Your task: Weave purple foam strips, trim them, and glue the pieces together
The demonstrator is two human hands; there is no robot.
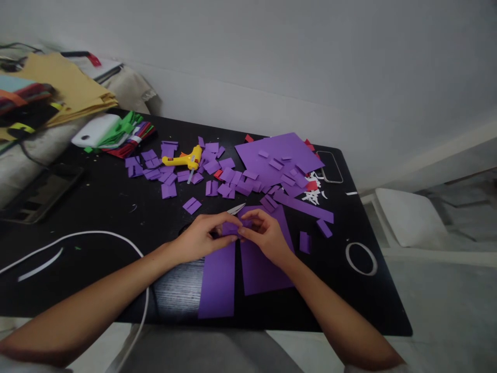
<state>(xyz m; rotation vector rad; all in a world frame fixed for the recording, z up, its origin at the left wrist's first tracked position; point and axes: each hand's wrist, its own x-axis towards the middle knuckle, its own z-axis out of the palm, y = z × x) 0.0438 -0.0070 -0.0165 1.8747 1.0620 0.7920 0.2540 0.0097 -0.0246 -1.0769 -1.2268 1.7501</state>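
Note:
Between the fingertips of both hands is a small piece of purple paper [230, 228], partly covered by the fingers. My left hand [205, 233] pinches its left side, and my right hand [266, 233] has the right side between thumb and fingers. Beneath the hands lie a purple paper strip [217, 290] and a larger purple sheet [266, 272], with a narrow gap between them. A pair of scissors [236, 208] shows its blade tips just beyond my left hand; its handle is mostly hidden behind that hand.
Many folded purple pieces [212, 166] are scattered behind the hands, around a yellow glue gun [184, 159]. Another purple sheet [272, 150] lies at the back right near white paper scraps [312, 194]. A tape ring [361, 258] sits right; a white cable [97, 232] curves left.

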